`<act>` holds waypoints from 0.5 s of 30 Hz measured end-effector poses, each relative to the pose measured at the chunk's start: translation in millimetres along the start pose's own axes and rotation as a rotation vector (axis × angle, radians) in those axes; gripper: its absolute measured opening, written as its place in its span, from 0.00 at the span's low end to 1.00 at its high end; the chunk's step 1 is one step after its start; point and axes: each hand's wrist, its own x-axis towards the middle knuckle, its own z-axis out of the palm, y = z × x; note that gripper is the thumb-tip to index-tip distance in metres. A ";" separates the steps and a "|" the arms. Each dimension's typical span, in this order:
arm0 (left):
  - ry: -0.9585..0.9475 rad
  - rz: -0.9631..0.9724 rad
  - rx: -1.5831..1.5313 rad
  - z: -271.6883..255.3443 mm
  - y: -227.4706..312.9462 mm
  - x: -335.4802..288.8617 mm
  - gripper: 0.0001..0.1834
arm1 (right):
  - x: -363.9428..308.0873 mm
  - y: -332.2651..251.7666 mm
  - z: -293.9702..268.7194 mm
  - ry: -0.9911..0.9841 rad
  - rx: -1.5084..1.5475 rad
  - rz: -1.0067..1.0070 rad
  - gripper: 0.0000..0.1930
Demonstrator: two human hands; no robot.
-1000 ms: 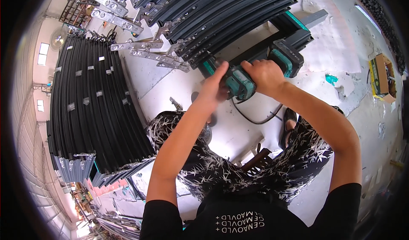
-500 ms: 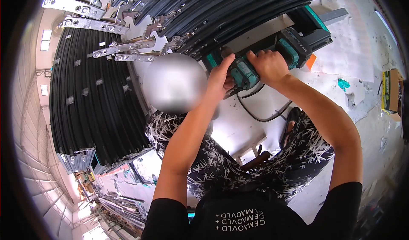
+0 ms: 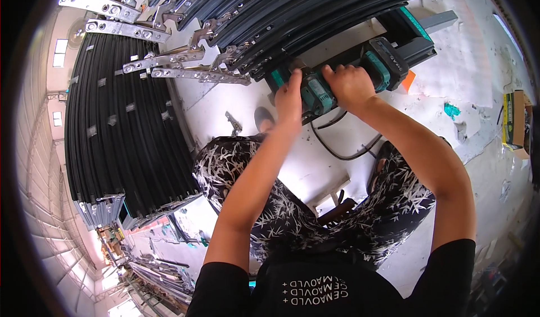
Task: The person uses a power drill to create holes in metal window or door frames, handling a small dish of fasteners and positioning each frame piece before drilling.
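Note:
My right hand is wrapped round the handle of a teal and black cordless drill. The drill lies across, its black battery off to the right of my hand. At the drill's front end, my left hand is closed, with its fingers pressed together beside the tool. What those fingers grip is hidden. Under both hands is a dark metal frame with green strips along parts of it. Metal hinge arms stick out to the left of the frame stack.
Stacked dark frames rise just beyond my hands. Another tall stack of black profiles stands at the left. A loose metal hinge piece and a black cable lie on the floor. An open cardboard box is at the far right.
My left hand has shifted slightly left along the drill's front. The pale blurred patch is gone, and the loose hinge piece and a foot show there. My right hand keeps its grip.

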 end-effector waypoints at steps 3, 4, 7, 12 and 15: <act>0.317 0.381 0.020 21.6 -30.4 -6.6 0.32 | -2.3 -1.5 1.9 -0.018 -0.002 0.014 0.14; 0.319 0.378 0.021 23.9 -31.6 -5.9 0.32 | -2.2 -3.3 0.8 -0.034 0.002 0.030 0.13; 0.426 0.394 -0.167 32.3 -35.0 5.5 0.30 | 3.7 -3.5 -2.5 -0.072 -0.001 0.052 0.16; 0.379 0.488 -0.339 36.0 -56.1 22.3 0.28 | 2.0 2.6 13.4 -0.031 -0.029 0.006 0.13; 0.274 0.497 -0.484 38.6 -60.0 21.9 0.24 | 0.0 5.9 19.1 0.006 -0.044 0.016 0.10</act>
